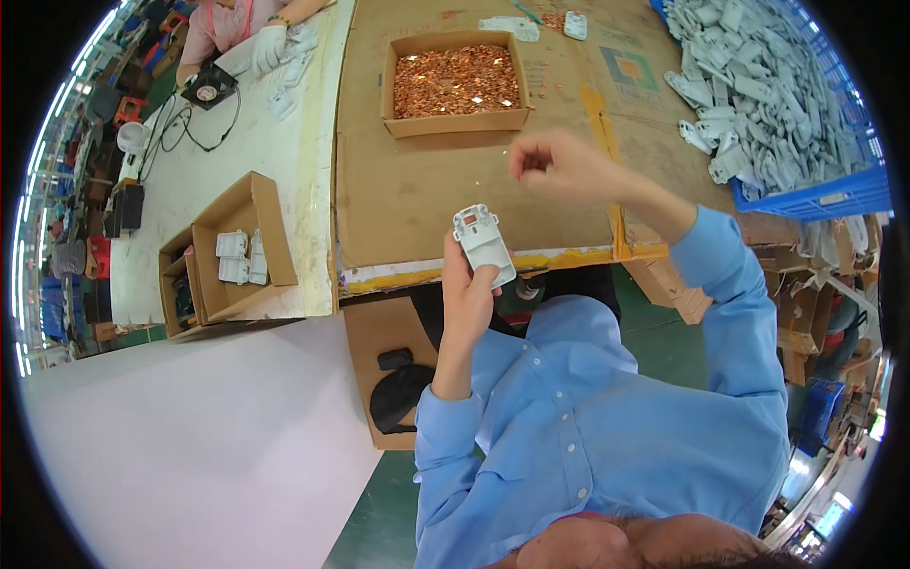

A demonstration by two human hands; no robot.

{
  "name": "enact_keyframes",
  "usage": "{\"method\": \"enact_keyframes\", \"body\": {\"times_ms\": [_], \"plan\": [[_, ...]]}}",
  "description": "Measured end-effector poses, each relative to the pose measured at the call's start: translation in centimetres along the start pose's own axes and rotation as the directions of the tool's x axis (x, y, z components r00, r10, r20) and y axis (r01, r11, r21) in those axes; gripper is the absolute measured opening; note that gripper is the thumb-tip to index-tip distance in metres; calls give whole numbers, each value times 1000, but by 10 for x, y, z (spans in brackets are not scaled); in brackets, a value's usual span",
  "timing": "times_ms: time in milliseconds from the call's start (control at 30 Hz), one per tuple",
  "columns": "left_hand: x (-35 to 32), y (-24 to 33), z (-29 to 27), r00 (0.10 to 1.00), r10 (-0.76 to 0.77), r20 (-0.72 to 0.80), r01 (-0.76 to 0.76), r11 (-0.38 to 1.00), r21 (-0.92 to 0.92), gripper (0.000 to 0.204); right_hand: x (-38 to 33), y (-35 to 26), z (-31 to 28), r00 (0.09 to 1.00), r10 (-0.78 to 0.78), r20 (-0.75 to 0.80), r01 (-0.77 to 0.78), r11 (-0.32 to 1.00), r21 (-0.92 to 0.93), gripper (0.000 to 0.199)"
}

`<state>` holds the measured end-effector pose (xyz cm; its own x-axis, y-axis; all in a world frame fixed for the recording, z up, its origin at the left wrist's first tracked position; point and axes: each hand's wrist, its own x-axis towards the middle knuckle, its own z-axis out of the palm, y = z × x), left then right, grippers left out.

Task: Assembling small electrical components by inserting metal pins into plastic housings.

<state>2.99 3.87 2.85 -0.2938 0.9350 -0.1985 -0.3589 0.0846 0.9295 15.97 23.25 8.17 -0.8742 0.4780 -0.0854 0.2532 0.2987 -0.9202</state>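
Note:
My left hand (464, 294) is closed round a white plastic housing (489, 252), its thumb lying along the lower part. The housing is tilted up at the table's near edge, its hollow side showing, with a small copper-coloured piece near its top end. Farther right, my right hand (566, 168) hovers above the cardboard-covered table with fingers curled together; whatever is in them, if anything, cannot be made out. Beyond both hands stands a shallow cardboard box (457, 126) full of small copper-coloured metal pieces.
A blue crate (820, 203) heaped with white plastic parts stands at the right. To the left, a cardboard box (273, 228) holds several white housings. At the far left, a co-worker's gloved hand (269, 49) is beside more white parts. Loose housings (575, 26) lie at the back.

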Motion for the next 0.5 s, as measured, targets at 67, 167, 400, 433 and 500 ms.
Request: {"method": "enact_keyframes", "body": {"times_ms": [67,167,400,433,500], "plan": [[1,-2,9,999,-12,33,10,999,45,46,-26,-4,17,997,-74,-5,74,997,17,8],[2,-14,20,991,132,38,-135,982,129,47,-52,-13,30,995,-85,-59,86,996,20,12],[-12,-3,41,993,55,101,-67,990,124,49,-77,-26,44,974,-44,-224,36,999,-41,9],[-13,-4,42,993,70,99,-84,986,145,51,-79,-24,47,965,-96,-245,75,993,-94,9],[-14,-6,44,991,101,89,-114,981,158,52,-80,-20,54,953,-147,-263,111,983,-147,9]]}}
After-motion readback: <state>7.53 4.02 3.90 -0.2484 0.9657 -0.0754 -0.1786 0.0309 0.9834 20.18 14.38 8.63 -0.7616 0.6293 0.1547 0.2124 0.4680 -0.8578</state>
